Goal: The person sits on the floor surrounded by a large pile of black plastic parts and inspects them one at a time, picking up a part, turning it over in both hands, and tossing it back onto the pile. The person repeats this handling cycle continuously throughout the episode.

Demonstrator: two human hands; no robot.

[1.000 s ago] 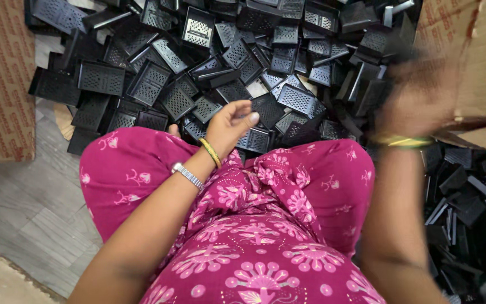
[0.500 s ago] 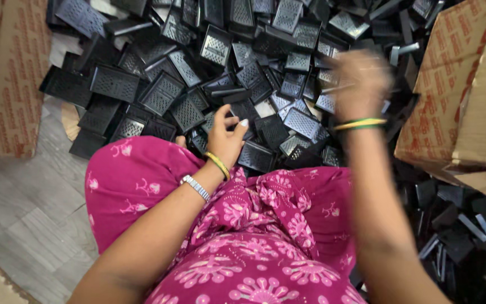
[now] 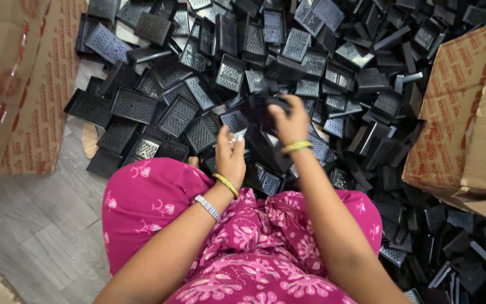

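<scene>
A flattened cardboard sheet [image 3: 18,84] is lying at the far left on the grey floor [image 3: 35,242]. Beside it, a heap of black perforated plastic trays [image 3: 209,73] is spreading across the middle. The left hand [image 3: 230,159] is resting at the heap's near edge, fingers loosely curled, gripping nothing I can make out. The right hand [image 3: 289,121] is closing around a black tray piece [image 3: 265,107] just above the heap. A cardboard box [image 3: 468,118] is standing at the right.
</scene>
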